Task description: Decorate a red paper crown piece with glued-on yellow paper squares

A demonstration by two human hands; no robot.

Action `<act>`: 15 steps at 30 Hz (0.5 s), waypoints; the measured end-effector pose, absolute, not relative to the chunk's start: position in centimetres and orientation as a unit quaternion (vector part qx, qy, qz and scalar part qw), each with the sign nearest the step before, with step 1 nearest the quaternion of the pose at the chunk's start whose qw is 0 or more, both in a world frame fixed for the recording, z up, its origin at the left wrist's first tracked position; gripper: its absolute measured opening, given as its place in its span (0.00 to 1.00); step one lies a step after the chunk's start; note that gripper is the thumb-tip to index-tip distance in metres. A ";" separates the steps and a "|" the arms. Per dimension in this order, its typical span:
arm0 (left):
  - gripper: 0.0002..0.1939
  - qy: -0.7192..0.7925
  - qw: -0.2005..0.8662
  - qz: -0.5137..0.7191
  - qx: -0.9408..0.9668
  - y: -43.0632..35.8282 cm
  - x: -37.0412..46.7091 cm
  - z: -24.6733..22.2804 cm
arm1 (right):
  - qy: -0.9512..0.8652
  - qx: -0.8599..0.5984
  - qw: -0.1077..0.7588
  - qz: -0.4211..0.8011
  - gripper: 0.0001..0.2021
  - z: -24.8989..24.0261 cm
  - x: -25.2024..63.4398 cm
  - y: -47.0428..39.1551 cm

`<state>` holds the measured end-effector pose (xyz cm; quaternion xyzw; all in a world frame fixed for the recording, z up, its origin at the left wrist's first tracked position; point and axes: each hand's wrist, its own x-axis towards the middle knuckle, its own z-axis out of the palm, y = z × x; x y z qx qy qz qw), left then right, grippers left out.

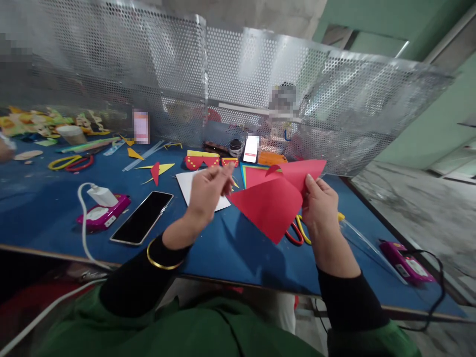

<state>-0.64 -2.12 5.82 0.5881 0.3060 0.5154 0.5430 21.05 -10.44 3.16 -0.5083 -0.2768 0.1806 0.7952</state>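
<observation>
A sheet of red paper (275, 203), cut and curling, hangs above the blue table. My right hand (322, 201) pinches it at its right side, thumb on top. To the left of the paper's pointed corner is my left hand (210, 191), fingers curled and thumb pressed against them; whatever they may hold is hidden. Beneath my left hand lies a white sheet (183, 182), partly covered. Scissors with red and yellow handles (295, 235) lie partly hidden behind the red paper and my right hand. Red and yellow paper glasses (202, 161) stand behind my left hand.
A dark phone (143, 218) and a purple power socket (107, 213) with a white charger are at left. Another purple box (407, 263) sits at the right edge. Scissors (76, 161) and yellow paper scraps (134, 153) lie farther back. A perforated silver screen (238, 74) borders the table (223, 253).
</observation>
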 end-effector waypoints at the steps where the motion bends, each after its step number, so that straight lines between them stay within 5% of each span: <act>1: 0.26 0.302 0.590 0.439 0.606 -3.4 -0.7 5.1 | -0.274 -0.509 0.798 0.166 0.16 3.0 20.8 -10.4; 4: 0.29 0.266 0.721 0.193 0.610 -6.0 -0.1 2.7 | -0.275 -0.519 0.800 0.120 0.18 2.9 20.1 -10.6; 6: 0.26 0.273 0.774 0.150 0.550 -6.8 0.6 1.3 | -0.281 -0.530 0.796 0.079 0.18 3.1 19.7 -11.1; 12: 0.14 0.285 0.686 0.346 0.574 -6.8 1.7 1.0 | -0.315 -0.588 0.737 -0.112 0.09 5.2 18.1 -13.7; 15: 0.30 0.195 0.631 0.399 0.636 -7.0 2.2 1.4 | -0.389 -0.637 0.642 -0.176 0.08 5.5 16.2 -14.1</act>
